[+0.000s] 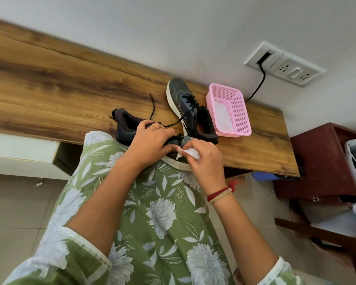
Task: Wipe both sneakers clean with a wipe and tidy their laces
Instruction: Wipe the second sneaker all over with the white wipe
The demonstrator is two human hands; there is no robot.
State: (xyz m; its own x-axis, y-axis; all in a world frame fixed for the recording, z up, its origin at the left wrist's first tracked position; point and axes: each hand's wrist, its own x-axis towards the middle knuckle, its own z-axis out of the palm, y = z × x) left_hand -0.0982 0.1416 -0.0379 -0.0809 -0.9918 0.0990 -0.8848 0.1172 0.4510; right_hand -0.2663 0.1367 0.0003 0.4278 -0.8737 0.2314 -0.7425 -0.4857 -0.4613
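Note:
A dark grey sneaker [125, 128] with a white sole lies at the near edge of the wooden table [49, 89], partly over my lap. My left hand [152, 138] grips its upper near the laces. My right hand [203, 161] pinches a crumpled white wipe [190, 152] against the sneaker's side near the toe. A loose black lace [152, 105] trails from it across the table. The second sneaker [183, 99] lies further back, toe toward the wall, laces loose.
A pink mesh basket [239, 112] stands right of the second sneaker, holding something white. A wall socket panel [284, 64] with a black cable is behind it. A dark red cabinet [321, 161] stands to the right of the table.

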